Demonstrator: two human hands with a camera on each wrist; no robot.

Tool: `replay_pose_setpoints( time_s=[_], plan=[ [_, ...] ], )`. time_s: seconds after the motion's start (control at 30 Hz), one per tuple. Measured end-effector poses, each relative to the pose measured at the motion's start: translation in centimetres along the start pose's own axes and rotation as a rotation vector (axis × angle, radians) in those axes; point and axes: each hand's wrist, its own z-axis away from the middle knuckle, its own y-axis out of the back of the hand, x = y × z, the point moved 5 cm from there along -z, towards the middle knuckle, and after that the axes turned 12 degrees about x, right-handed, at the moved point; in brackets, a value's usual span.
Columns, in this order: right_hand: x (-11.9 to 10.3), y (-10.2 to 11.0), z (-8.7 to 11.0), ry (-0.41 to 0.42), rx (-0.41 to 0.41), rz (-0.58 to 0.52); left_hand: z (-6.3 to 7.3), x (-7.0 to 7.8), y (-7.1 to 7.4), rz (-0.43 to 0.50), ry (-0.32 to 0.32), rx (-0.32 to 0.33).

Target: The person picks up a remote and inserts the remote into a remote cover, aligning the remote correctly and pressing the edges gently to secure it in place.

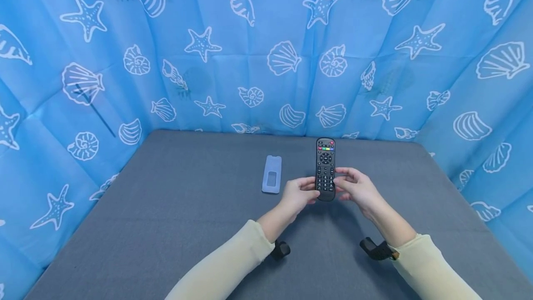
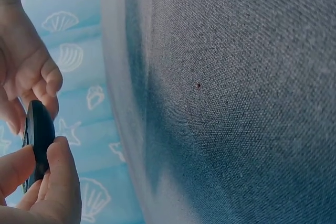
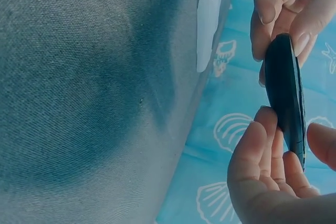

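Observation:
A black remote control (image 1: 325, 159) is held up over the grey table, its buttoned face toward the head camera. My left hand (image 1: 296, 194) pinches its lower left side between thumb and fingers; the right wrist view shows that thumb (image 3: 300, 44) on the button side. On the opposite edge is my right hand (image 1: 357, 191). Its fingers (image 3: 265, 153) touch the remote's back in the right wrist view, while its thumb (image 3: 321, 142) stands a little off the front. Left of the remote lies a flat pale piece (image 1: 272, 161) with a notched top and a darker rectangle.
The table (image 1: 187, 226) has a grey cloth surface. A blue curtain (image 1: 258, 27) with white shells and starfish hangs behind it and along both sides. Black wrist-worn devices (image 1: 376, 249) protrude below each forearm.

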Motion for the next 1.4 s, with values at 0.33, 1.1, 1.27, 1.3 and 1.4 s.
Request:
replay_pose_setpoints(
  time_s=[0.33, 1.1, 1.27, 1.3, 1.4],
  plan=[
    [-0.4, 0.1, -0.2, 0.007, 0.012, 0.004, 0.6, 0.1, 0.1, 0.007, -0.021, -0.019],
    [-1.8, 0.3, -0.3, 0.054, 0.066, -0.005, 1.0, 0.7, 1.0, -0.009, -0.113, -0.043],
    [-2.1, 0.1, -0.2, 0.057, 0.066, -0.016, 1.1, 0.8, 1.4, -0.016, -0.133, -0.039],
    [-2.2, 0.0, -0.3, 0.057, 0.067, -0.021, 1.1, 0.8, 1.5, -0.019, -0.141, -0.035],
    [-2.3, -0.1, -0.3, 0.059, 0.072, -0.033, 1.1, 1.1, 1.6, -0.026, -0.168, -0.027]
  ],
)
